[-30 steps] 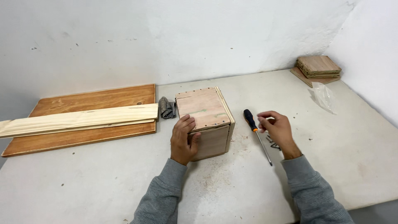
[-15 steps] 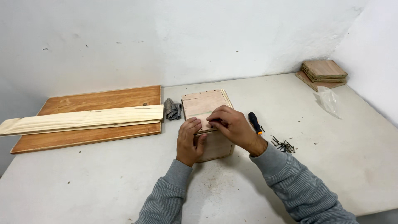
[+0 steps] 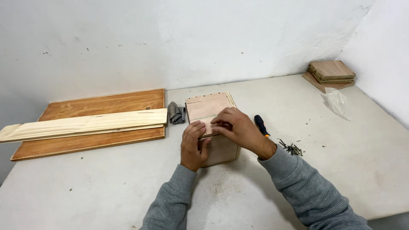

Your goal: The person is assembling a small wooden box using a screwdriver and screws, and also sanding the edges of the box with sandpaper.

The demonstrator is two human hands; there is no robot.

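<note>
A small plywood box (image 3: 211, 108) stands in the middle of the white table (image 3: 106, 191). My left hand (image 3: 194, 145) grips the box's near left corner, fingers over its top edge. My right hand (image 3: 236, 127) rests on the near part of the box's top with its fingertips pinched together beside the left fingers. Whatever they pinch is hidden. A screwdriver (image 3: 260, 125) with a black and orange handle lies just right of the box, partly behind my right wrist. A small heap of dark screws (image 3: 292, 148) lies farther right.
A brown wooden board (image 3: 85, 142) lies at the left with a pale plank (image 3: 85, 123) across it. A grey rag (image 3: 175, 113) sits between board and box. Stacked wooden squares (image 3: 332, 71) and a clear plastic bag (image 3: 336, 102) are at the back right corner by the wall.
My right hand left the screw heap beside the screwdriver and came left onto the box top, fingertips pinched. My left hand stayed on the box.
</note>
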